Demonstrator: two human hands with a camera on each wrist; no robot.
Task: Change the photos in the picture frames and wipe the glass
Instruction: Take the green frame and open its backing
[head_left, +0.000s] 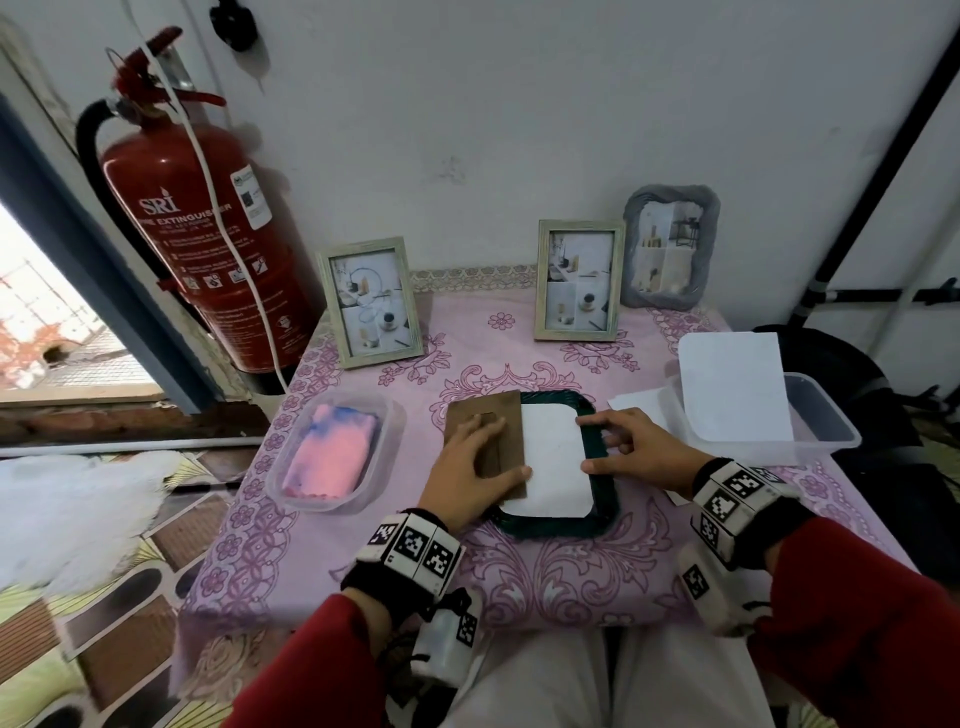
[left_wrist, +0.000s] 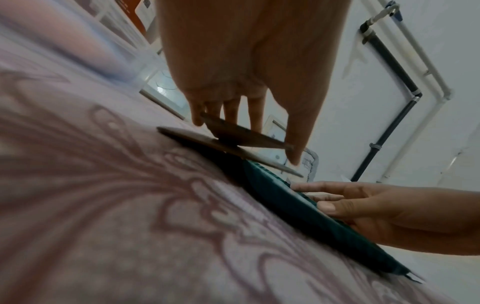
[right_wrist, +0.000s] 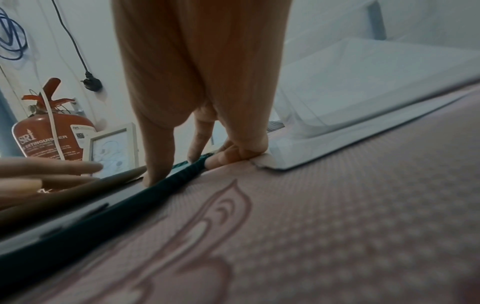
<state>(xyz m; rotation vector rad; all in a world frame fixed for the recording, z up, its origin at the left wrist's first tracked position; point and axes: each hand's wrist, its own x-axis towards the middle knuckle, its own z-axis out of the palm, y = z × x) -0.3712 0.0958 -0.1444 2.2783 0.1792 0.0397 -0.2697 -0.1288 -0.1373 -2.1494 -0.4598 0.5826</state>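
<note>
Both my wrists hover over the pink tablecloth (head_left: 571, 566). Left hand (head_left: 470, 467) grips the brown backing board (head_left: 485, 415), half off the face-down green frame (head_left: 605, 499); right hand (head_left: 636, 447), fingers relaxed, steadies its rim. Next, I'd judge, lift the board clear and take out the white photo (head_left: 553, 457).

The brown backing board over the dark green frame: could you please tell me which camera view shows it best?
The head view: the brown backing board shows from above, partly under the left hand, overlapping the dark green frame. The left wrist view shows only its thin raised edge; the right wrist view shows a blurred sliver.
</note>
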